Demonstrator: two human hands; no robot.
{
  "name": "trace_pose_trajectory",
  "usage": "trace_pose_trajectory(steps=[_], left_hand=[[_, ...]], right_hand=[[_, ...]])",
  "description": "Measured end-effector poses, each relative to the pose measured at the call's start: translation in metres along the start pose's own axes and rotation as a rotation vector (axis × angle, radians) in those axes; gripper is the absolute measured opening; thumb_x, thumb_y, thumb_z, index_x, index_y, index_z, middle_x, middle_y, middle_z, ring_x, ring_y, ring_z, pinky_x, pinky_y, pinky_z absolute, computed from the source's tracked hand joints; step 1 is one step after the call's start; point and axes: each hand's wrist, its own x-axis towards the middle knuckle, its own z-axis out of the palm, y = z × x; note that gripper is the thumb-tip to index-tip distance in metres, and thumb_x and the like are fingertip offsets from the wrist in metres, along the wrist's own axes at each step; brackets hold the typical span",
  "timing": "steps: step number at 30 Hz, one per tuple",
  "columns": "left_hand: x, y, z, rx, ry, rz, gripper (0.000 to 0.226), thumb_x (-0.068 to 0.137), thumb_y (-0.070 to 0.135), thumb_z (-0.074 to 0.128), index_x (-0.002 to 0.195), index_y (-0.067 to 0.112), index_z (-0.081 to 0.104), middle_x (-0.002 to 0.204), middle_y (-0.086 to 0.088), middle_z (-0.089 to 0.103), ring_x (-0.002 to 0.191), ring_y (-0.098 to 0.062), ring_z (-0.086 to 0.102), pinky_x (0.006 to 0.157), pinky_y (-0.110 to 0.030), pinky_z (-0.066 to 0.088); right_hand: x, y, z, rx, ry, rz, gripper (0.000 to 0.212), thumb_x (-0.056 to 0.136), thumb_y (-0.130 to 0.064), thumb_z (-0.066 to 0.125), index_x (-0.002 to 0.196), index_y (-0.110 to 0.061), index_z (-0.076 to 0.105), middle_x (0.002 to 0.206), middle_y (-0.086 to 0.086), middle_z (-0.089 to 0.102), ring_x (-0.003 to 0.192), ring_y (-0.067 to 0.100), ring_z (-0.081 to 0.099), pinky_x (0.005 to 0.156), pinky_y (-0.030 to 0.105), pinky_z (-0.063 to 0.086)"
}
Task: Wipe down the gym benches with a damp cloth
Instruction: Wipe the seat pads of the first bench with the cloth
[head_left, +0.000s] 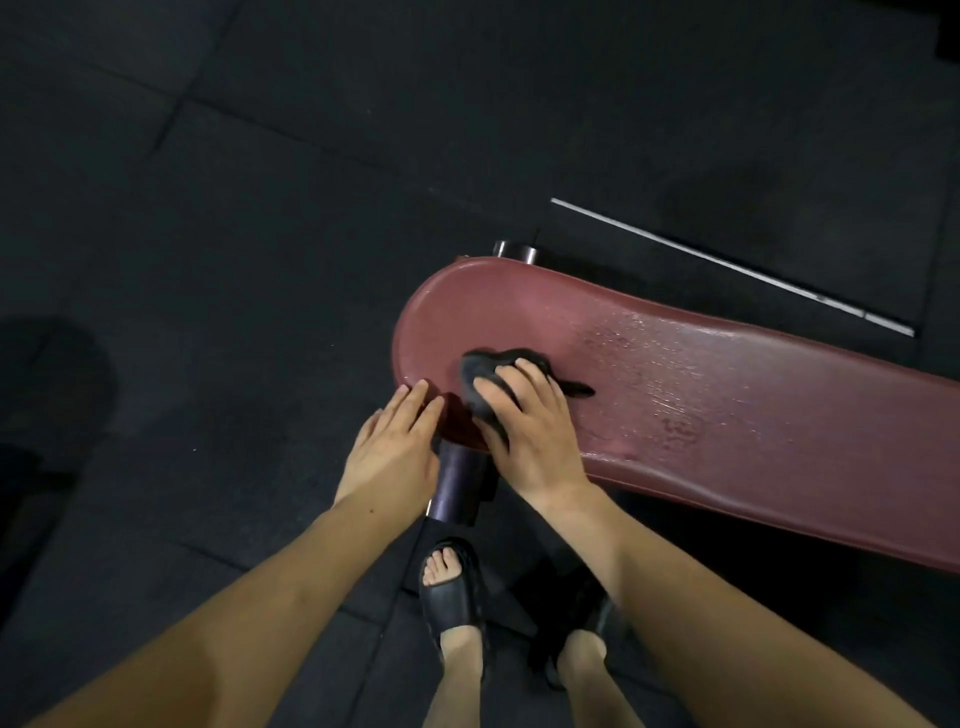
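A dark red padded gym bench (701, 405) runs from the middle of the view to the right edge, and its surface glistens with wet streaks. A crumpled black cloth (483, 371) lies near the bench's rounded left end. My right hand (524, 431) lies on top of the cloth, fingers curled over it, pressing it against the pad. My left hand (395, 441) rests with straight fingers on the near left rim of the bench, holding nothing.
A dark cylindrical bench leg (460, 483) stands just below the pad between my hands. My feet in black slides (452, 587) are on the black rubber floor (208, 234). A thin white strip (727, 265) lies on the floor behind the bench.
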Motion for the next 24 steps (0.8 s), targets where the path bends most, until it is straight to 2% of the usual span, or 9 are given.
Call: trace_pose_trajectory(steps=[2,4,9,11,14,17,20,22,24], left_hand=[[0.002,0.011,0.003,0.025,0.033,0.029,0.064,0.098,0.015,0.048,0.160,0.017,0.031,0.170,-0.001,0.018,0.158,-0.019,0.010,0.127,-0.040,0.012],[0.006,0.027,0.008,0.042,0.051,0.073,0.062,0.098,0.015,0.049,0.159,0.016,0.034,0.170,-0.002,0.021,0.158,-0.020,0.010,0.127,-0.039,0.011],[0.024,0.075,0.025,0.058,0.013,0.112,0.062,0.101,0.019,0.043,0.161,0.019,0.026,0.172,-0.003,0.011,0.159,-0.021,0.002,0.129,-0.042,0.011],[0.030,0.086,0.029,0.079,0.003,0.105,0.063,0.101,0.019,0.043,0.161,0.019,0.025,0.172,-0.004,0.008,0.159,-0.022,0.000,0.128,-0.043,0.012],[0.035,0.093,0.031,0.110,0.008,0.079,0.065,0.099,0.018,0.045,0.161,0.017,0.026,0.171,-0.005,0.010,0.159,-0.023,0.003,0.128,-0.045,0.016],[0.041,0.096,0.029,0.111,0.020,0.039,0.067,0.097,0.016,0.047,0.161,0.017,0.027,0.171,-0.005,0.011,0.159,-0.022,0.003,0.128,-0.045,0.014],[0.048,0.104,0.025,0.131,0.021,0.015,0.067,0.098,0.015,0.045,0.162,0.018,0.024,0.172,-0.004,0.008,0.159,-0.021,0.000,0.128,-0.043,0.011],[0.055,0.115,0.026,0.144,0.019,0.028,0.068,0.098,0.016,0.045,0.162,0.018,0.023,0.172,-0.004,0.006,0.159,-0.021,-0.002,0.128,-0.043,0.011],[0.061,0.129,0.030,0.140,0.011,0.042,0.067,0.099,0.017,0.043,0.162,0.019,0.021,0.172,-0.003,0.004,0.159,-0.021,-0.004,0.129,-0.043,0.009]], right_hand=[[-0.024,0.034,-0.019,-0.031,-0.042,-0.023,0.040,0.098,-0.028,0.064,0.136,-0.017,0.066,0.140,0.010,0.060,0.143,0.036,0.047,0.118,0.052,0.037],[-0.059,0.077,-0.047,-0.080,-0.040,0.080,0.041,0.097,-0.029,0.069,0.136,-0.016,0.067,0.141,0.011,0.060,0.142,0.037,0.048,0.117,0.052,0.038],[-0.126,0.165,-0.107,-0.138,0.186,0.711,0.040,0.098,-0.023,0.068,0.135,-0.009,0.062,0.140,0.016,0.055,0.136,0.042,0.047,0.113,0.062,0.040],[-0.105,0.157,-0.098,-0.128,0.260,0.794,0.038,0.098,-0.025,0.063,0.131,-0.007,0.063,0.134,0.018,0.057,0.131,0.043,0.049,0.110,0.062,0.041],[-0.016,0.110,-0.065,-0.094,0.265,0.596,0.037,0.094,-0.030,0.065,0.126,-0.012,0.067,0.130,0.014,0.062,0.128,0.041,0.053,0.113,0.057,0.039],[0.057,0.064,-0.037,-0.025,0.123,0.326,0.041,0.097,-0.036,0.061,0.133,-0.017,0.064,0.139,0.011,0.060,0.139,0.037,0.046,0.118,0.059,0.032],[0.055,0.091,-0.044,-0.029,0.049,0.087,0.039,0.097,-0.033,0.062,0.133,-0.018,0.066,0.139,0.010,0.060,0.141,0.036,0.047,0.118,0.056,0.034],[0.025,0.143,-0.070,-0.069,0.082,0.101,0.034,0.097,-0.031,0.064,0.129,-0.018,0.068,0.134,0.009,0.062,0.135,0.037,0.051,0.112,0.054,0.039],[-0.017,0.202,-0.103,-0.098,0.155,0.277,0.031,0.099,-0.031,0.063,0.125,-0.017,0.069,0.128,0.011,0.063,0.125,0.039,0.055,0.105,0.051,0.045]])
